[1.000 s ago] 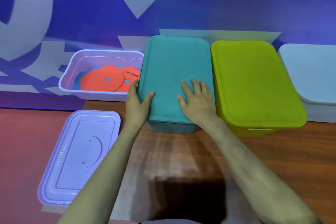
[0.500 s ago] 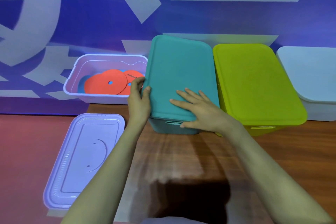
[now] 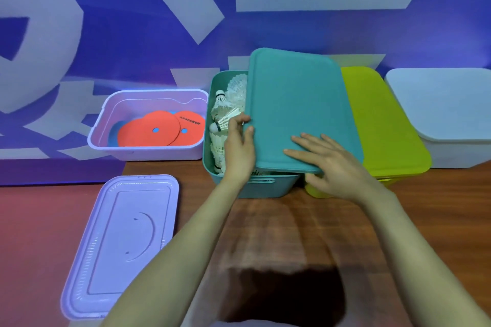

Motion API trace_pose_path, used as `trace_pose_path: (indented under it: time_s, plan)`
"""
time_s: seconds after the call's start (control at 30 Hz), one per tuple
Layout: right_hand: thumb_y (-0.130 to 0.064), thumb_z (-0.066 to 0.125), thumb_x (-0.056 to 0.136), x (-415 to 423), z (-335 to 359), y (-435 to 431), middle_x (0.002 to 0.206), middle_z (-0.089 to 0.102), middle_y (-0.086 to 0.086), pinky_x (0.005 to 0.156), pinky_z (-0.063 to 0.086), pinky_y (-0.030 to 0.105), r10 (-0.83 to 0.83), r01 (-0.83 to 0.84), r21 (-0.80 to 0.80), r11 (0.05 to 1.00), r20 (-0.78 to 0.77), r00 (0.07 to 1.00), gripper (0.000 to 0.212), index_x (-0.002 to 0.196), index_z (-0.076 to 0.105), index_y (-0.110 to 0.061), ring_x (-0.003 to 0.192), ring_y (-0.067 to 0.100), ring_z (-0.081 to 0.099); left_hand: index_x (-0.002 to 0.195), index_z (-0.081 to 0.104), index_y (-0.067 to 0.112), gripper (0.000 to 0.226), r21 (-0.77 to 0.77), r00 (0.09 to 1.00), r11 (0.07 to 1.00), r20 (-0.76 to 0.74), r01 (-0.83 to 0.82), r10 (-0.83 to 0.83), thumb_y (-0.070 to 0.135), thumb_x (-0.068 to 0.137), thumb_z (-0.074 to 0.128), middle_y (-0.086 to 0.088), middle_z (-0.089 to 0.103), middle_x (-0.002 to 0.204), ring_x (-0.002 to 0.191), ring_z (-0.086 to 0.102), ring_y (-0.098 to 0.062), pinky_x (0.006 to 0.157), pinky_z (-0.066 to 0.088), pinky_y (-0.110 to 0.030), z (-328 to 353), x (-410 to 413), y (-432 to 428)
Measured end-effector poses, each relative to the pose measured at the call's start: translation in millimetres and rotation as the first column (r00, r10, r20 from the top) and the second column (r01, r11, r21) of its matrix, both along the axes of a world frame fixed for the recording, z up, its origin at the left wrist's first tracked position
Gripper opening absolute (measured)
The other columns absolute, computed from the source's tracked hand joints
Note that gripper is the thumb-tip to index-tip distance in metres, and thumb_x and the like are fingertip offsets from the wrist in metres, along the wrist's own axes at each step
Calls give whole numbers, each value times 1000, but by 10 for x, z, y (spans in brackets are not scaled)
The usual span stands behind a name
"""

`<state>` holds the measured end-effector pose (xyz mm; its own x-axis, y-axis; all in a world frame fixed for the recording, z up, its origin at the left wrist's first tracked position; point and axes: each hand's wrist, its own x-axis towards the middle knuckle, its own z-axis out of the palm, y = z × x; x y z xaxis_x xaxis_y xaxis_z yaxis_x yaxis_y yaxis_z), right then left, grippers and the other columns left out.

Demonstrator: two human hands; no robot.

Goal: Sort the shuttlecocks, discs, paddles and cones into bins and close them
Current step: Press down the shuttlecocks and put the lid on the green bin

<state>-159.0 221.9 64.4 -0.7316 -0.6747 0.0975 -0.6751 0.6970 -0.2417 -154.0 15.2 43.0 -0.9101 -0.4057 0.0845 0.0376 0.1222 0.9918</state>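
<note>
The teal lid (image 3: pixel 300 109) sits shifted to the right over the teal bin (image 3: pixel 265 188), leaving the bin's left side uncovered. White shuttlecocks (image 3: pixel 225 119) show in that gap. My left hand (image 3: pixel 239 148) grips the lid's left edge, thumb on top. My right hand (image 3: pixel 329 164) holds the lid's near right corner, fingers flat on top and thumb underneath. The lavender bin (image 3: pixel 148 152) at the left holds orange discs (image 3: pixel 156 130) and stands uncovered. Its lavender lid (image 3: pixel 119 241) lies flat in front of it.
A lime-green bin with its lid on (image 3: pixel 385 125) stands right of the teal bin, partly overlapped by the teal lid. A pale blue lidded bin (image 3: pixel 446 109) is at the far right. The bins stand on a wooden surface (image 3: pixel 292 233) against a blue wall.
The teal lid has slid to the right, uncovering the bin's left side and the shuttlecocks. My right hand moved from the lid's top to its near right corner.
</note>
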Motion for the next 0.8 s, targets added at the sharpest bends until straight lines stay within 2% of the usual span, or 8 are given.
trace_pose_path:
  time_s: [0.17,0.27,0.33,0.37,0.43,0.53,0.67,0.8]
  plan:
    - [-38,44,73,37,-77,197,147,40,-3,111,29,46,-61,65,-98,993,40,997,66,139,40,-35,137,20,36,117,46,11,21,151,983,972,5,180,-183,9,96,50,-5,58,116,99,60,-7,87,48,-19,58,41,225]
    - [-38,41,77,44,-150,208,146,40,-3,112,28,47,-80,98,-212,972,89,993,62,138,38,-35,137,17,34,115,49,20,18,67,983,985,83,156,-161,21,98,44,-3,61,120,112,57,-10,97,43,-26,24,-92,102]
    - [-37,42,78,25,-138,220,146,40,-5,113,27,46,-104,127,-269,955,98,990,61,138,38,-35,137,14,33,126,46,14,32,-130,974,977,178,168,-144,11,95,46,-6,52,134,127,46,-18,105,34,-27,-5,-174,-36]
    - [-37,43,77,16,-120,229,146,41,-6,113,28,45,-113,135,-288,948,91,989,61,138,41,-34,137,14,34,133,42,11,43,-312,964,924,211,220,-159,9,91,52,-8,43,142,134,37,-21,108,28,-27,-15,-210,-100]
    - [-35,44,75,-3,-101,254,144,43,-6,112,30,44,-126,144,-312,939,77,989,61,136,45,-33,135,13,37,143,35,19,65,-639,927,674,298,371,-229,22,85,65,-5,23,155,144,15,-24,116,14,-37,-30,-275,-179]
    - [-35,44,73,-13,-136,305,142,46,-7,111,31,46,-120,137,-301,944,75,990,60,134,48,-33,134,13,39,146,28,34,68,-778,834,303,494,550,-246,46,86,59,4,3,159,146,-2,-23,115,1,-56,-51,-335,-184]
    - [-34,45,72,-22,-161,333,141,47,-8,110,33,46,-137,156,-328,932,79,987,60,132,51,-32,133,12,40,135,47,35,44,-736,730,145,588,662,-349,46,92,50,15,-4,158,145,12,-19,110,19,-59,-160,-341,-288]
    - [-35,46,73,-33,-176,324,141,47,-9,111,32,46,-133,150,-315,937,75,988,60,132,51,-33,133,12,40,134,47,31,38,-681,680,129,658,721,-325,43,98,39,14,-9,158,146,6,-25,113,17,-56,-273,-361,-402]
